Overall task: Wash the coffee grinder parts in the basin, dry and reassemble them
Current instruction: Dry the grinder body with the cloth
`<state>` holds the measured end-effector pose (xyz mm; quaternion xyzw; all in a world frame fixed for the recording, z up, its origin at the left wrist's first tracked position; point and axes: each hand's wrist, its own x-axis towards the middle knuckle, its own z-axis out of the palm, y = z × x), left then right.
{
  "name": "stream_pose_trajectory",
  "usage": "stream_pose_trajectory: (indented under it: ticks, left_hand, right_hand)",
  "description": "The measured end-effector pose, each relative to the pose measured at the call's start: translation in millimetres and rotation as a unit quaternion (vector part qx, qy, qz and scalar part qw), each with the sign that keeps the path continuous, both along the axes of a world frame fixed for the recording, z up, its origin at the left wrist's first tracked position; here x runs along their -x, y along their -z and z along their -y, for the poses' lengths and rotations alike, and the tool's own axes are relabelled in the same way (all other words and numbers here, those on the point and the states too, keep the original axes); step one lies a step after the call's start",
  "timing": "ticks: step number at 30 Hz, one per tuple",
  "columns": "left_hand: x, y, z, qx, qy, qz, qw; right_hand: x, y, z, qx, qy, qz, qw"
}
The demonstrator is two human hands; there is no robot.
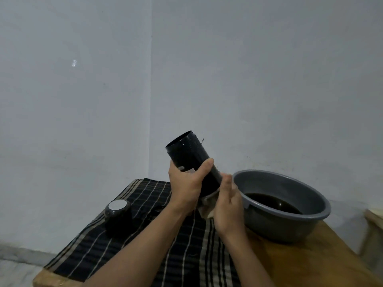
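While left hand [184, 189] grips black grinder body [186, 152], fingers curled round its middle, body tilts in air above striped cloth [145, 195], open end up-left. Right hand [228, 206] at body's lower end, pale rag [207, 210] between; fingers blurred, can't tell if clenched. Black cap [118, 216] upright on cloth, left. Grey basin [290, 224] with dark water on wooden surface [300, 264], right.

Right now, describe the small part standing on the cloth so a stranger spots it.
Find the wooden table and its black striped cloth. On it, left of the grey basin, stands a short dark cylinder. Only it has a pale round top.
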<state>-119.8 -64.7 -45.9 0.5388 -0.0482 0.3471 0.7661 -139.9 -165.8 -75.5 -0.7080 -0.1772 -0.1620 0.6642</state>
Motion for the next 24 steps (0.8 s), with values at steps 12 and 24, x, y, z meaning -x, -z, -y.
stream_pose_trajectory:
  ticks: [12, 24]
  left_hand:
    - [-8.3, -16.5, 8.0, 0.33, 0.102, -0.048, 0.937]
    - [-1.4, -3.3, -4.0, 0.159, 0.13, -0.049, 0.977]
  right_hand:
    - [8.3, 6.3, -0.9, -0.129, 0.081, 0.035, 0.988]
    - [7.5, 1.2, 17.7, -0.173, -0.318, -0.102, 0.927]
